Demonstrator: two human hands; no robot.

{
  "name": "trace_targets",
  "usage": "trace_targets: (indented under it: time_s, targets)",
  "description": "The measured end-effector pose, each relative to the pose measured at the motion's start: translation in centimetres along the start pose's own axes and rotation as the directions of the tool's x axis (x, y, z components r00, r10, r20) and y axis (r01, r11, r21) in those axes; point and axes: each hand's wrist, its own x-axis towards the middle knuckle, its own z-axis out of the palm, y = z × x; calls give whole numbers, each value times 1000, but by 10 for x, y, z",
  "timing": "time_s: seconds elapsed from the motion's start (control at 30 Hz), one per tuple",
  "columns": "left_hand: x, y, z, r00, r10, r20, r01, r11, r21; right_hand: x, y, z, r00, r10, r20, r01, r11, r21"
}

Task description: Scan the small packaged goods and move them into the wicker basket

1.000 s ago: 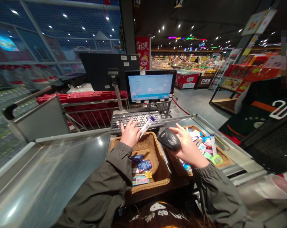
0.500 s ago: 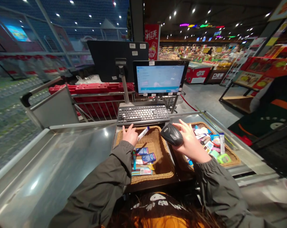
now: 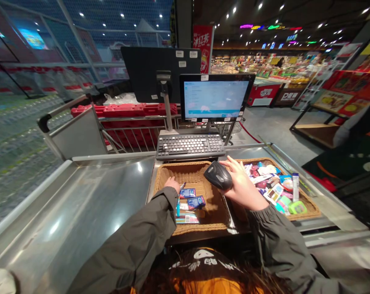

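My right hand (image 3: 241,185) is closed around a black barcode scanner (image 3: 218,175), held above the gap between two wicker baskets. My left hand (image 3: 173,183) reaches down into the left basket (image 3: 214,215), with its fingers mostly hidden behind the sleeve and a thin tube-like item (image 3: 181,187) at its fingertips. Small blue boxes (image 3: 192,197) and flat packets lie in that basket. The right basket (image 3: 309,201) holds several small colourful packaged goods (image 3: 276,183).
A keyboard (image 3: 190,145) and a lit screen (image 3: 215,98) stand behind the baskets, beside a dark back-facing display (image 3: 154,71). A steel counter (image 3: 80,208) spreads to the left, behind it a metal divider (image 3: 74,134) and red carts (image 3: 132,110). Shop shelves stand far right.
My left hand dropped from the keyboard's edge into the left basket, carrying the white tube down with it. My right hand stayed over the baskets with the scanner.
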Motion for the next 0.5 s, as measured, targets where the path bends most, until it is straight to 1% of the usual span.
trace_targets:
  time_s: [0.07,0.13,0.2,0.27,0.33,0.37,0.43,0.5]
  targets:
    - [-2,1,1,1000,1,-1,-1,1000,-10,-1,-1,0,1000,11,-11,-11,1000,7]
    - [-8,2,-4,999,27,-28,-27,1000,-14,-4,-3,-1,999,29,-16,-28,999,14]
    - [-15,7,-15,993,87,-82,-89,996,-12,-10,-5,-4,999,45,-12,-45,999,20]
    - [-24,15,-32,973,172,-152,-175,985,-5,-17,-5,-9,998,64,-16,-64,998,22]
    - [-31,26,-52,938,257,-231,-262,965,6,-27,-2,-16,995,88,-40,-88,996,13]
    - [-34,34,-62,912,293,-287,-304,953,10,-32,1,-20,993,102,-59,-102,995,5]
    - [-35,51,-81,842,359,-402,-388,922,10,-44,8,-30,985,134,-108,-136,991,-12]
    - [-31,71,-97,779,398,-484,-452,892,6,-58,18,-43,972,176,-159,-183,983,-29]
